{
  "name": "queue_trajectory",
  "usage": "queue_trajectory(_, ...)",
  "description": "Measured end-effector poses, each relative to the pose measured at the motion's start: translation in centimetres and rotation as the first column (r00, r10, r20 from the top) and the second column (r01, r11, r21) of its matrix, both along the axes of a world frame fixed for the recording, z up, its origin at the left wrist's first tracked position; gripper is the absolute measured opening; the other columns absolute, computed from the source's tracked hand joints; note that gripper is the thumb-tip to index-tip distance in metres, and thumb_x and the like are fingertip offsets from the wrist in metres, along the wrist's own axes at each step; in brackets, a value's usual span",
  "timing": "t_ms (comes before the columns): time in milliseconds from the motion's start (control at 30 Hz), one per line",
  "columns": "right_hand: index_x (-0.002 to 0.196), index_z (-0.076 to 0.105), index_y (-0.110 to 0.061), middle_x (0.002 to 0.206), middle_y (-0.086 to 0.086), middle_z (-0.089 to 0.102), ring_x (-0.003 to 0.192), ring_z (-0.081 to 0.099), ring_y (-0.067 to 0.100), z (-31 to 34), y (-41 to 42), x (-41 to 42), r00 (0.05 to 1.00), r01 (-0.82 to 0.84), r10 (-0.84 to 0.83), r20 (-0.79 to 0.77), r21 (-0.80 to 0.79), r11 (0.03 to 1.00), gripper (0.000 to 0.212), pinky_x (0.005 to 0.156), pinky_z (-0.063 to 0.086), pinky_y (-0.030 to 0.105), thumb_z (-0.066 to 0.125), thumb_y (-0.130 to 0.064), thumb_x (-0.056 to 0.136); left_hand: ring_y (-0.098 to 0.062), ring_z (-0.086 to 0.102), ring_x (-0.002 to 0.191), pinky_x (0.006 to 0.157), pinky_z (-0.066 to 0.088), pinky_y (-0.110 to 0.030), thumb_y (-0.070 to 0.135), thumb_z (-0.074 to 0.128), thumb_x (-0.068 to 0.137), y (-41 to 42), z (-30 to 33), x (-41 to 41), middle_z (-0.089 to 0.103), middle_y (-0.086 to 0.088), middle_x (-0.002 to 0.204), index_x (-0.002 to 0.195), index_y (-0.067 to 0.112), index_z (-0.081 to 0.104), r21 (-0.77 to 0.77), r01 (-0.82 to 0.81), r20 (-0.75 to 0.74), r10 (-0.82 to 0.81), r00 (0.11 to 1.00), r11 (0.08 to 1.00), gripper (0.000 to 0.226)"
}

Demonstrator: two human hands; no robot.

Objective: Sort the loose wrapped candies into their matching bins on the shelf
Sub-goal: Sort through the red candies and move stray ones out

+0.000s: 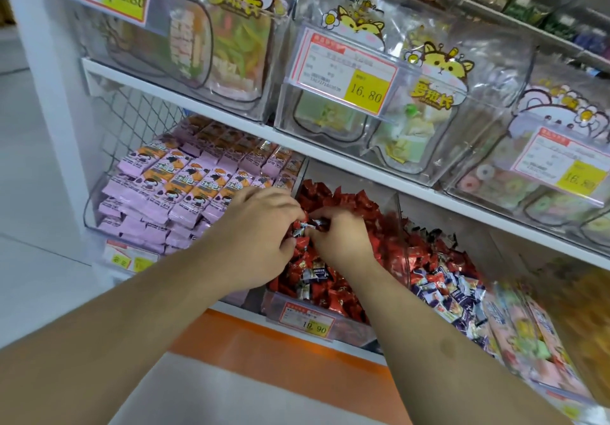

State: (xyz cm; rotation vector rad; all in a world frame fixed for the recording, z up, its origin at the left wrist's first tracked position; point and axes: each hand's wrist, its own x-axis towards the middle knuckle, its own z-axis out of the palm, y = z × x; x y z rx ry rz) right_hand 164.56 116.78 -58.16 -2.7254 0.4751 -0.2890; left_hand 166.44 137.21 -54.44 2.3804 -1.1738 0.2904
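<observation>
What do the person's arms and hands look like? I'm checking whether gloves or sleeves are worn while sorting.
Both forearms are bare right to the frame edge, with no sleeves showing. The left hand and right hand wear no gloves, and no rings, watch or bracelet are visible.

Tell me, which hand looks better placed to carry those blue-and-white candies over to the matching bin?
Probably the right hand. It is nearer the blue-and-white bin, which lies on its side of the red candy bin. The left hand would have to cross over.

Loose blue-and-white wrapped candies [318,274] scattered atop red wrapped candies [333,200] heaped in the clear bin [350,325].
</observation>
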Motion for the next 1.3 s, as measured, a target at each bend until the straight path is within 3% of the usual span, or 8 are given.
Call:
queue_trajectory(333, 0.073, 0.062, -0.032, 0.084, -0.012, 0.069, 0.065, 0.064, 0.010, -0.1, 0.3, -1.0, 0.998, 0.025, -0.026, 0.048, 0.034, 0.999, 0.027, 0.063, 0.061, 0.036, 0.063, -0.005, 0.077, 0.000, 0.021, 0.145, 0.115, -0.006, -0.025, 0.037, 0.058, 0.099, 0.0, 0.0, -0.1, 0.049, 0.021, 0.146, 0.139, 0.032, 0.058, -0.001, -0.002, -0.021, 0.002, 1.000, 1.000, 0.040)
queue_trajectory(533, 0.075, 0.069, -0.023, 0.082, -0.011, 0.070, 0.078, 0.066, 0.006, 1.3, -0.1, -2.4, 0.989, 0.070, -0.098, 0.110, 0.233, 0.970, 0.025, 0.064, 0.053, 0.016, 0.061, 0.000, 0.080, 0.001, 0.022, 0.144, 0.114, -0.005, -0.024, 0.036, 0.059, 0.099, 0.0, 0.0, -0.1, 0.050, 0.022, 0.145, 0.136, 0.032, 0.060, -0.020, -0.003, -0.021, 0.003, 1.000, 1.000, 0.037)
queue_trajectory(700, 0.074, 0.073, -0.018, 0.076, 0.010, 0.071, 0.069, 0.070, 0.021, 1.6, -1.0, -3.6, 0.965, 0.049, -0.175, 0.195, 0.522, 0.851, 0.034, 0.063, 0.063, 0.036, 0.057, 0.011, 0.081, 0.000, 0.023, 0.144, 0.115, -0.003, -0.026, 0.036, 0.059, 0.099, 0.0, 0.0, 0.0, 0.050, 0.021, 0.144, 0.135, 0.032, 0.061, -0.019, -0.004, -0.026, 0.004, 1.000, 1.000, 0.036)
queue_trajectory(767, 0.076, 0.073, -0.013, 0.077, 0.014, 0.070, 0.066, 0.065, 0.013, 1.7, -1.3, -4.3, 0.959, 0.001, -0.164, 0.231, 0.575, 0.818, 0.039, 0.063, 0.059, 0.027, 0.051, 0.019, 0.083, -0.001, 0.024, 0.144, 0.116, -0.001, -0.028, 0.036, 0.059, 0.099, 0.0, 0.0, 0.0, 0.051, 0.021, 0.144, 0.134, 0.032, 0.061, -0.015, -0.008, -0.027, 0.007, 1.000, 1.000, 0.036)
queue_trajectory(1000, 0.104, 0.077, -0.026, 0.097, -0.010, 0.073, 0.082, 0.066, 0.000, 2.5, -0.7, -6.7, 0.996, 0.013, -0.042, 0.079, 0.338, 0.941, 0.026, 0.072, 0.054, 0.015, 0.065, -0.006, 0.094, -0.003, 0.024, 0.146, 0.115, -0.001, -0.028, 0.037, 0.061, 0.097, -0.3, 0.1, -0.5, 0.052, 0.020, 0.144, 0.132, 0.033, 0.062, 0.002, -0.025, -0.023, 0.025, 0.999, 1.000, 0.035)
queue_trajectory(1100, 0.127, 0.072, -0.028, 0.118, -0.015, 0.067, 0.104, 0.063, 0.003, 2.6, 0.4, -6.9, 0.998, -0.063, 0.064, 0.002, 0.220, 0.973, 0.032, 0.092, 0.052, 0.020, 0.073, -0.025, 0.094, -0.003, 0.023, 0.147, 0.117, 0.001, -0.031, 0.037, 0.061, 0.097, -0.4, 0.2, -0.6, 0.051, 0.020, 0.144, 0.132, 0.033, 0.062, 0.008, -0.031, -0.038, 0.031, 0.999, 0.999, 0.035)
queue_trajectory(1167, 0.122, 0.075, -0.025, 0.121, -0.008, 0.071, 0.108, 0.065, 0.008, 2.1, 0.9, -6.8, 0.998, -0.062, 0.065, -0.011, 0.173, 0.983, 0.029, 0.098, 0.053, 0.023, 0.073, -0.018, 0.094, -0.003, 0.022, 0.147, 0.117, 0.000, -0.032, 0.038, 0.060, 0.098, -0.4, 0.2, -0.6, 0.050, 0.020, 0.145, 0.133, 0.034, 0.061, 0.026, -0.034, -0.037, 0.034, 0.999, 0.999, 0.035)
queue_trajectory(1300, 0.101, 0.078, -0.029, 0.102, -0.010, 0.074, 0.101, 0.066, 0.011, 2.0, 1.3, -7.1, 0.996, -0.005, -0.011, 0.087, 0.183, 0.983, 0.019, 0.089, 0.057, 0.031, 0.072, -0.013, 0.093, -0.003, 0.021, 0.147, 0.117, 0.000, -0.033, 0.039, 0.059, 0.098, -0.5, 0.1, -0.4, 0.050, 0.021, 0.145, 0.133, 0.035, 0.061, 0.033, -0.033, -0.027, 0.034, 0.999, 0.999, 0.036)
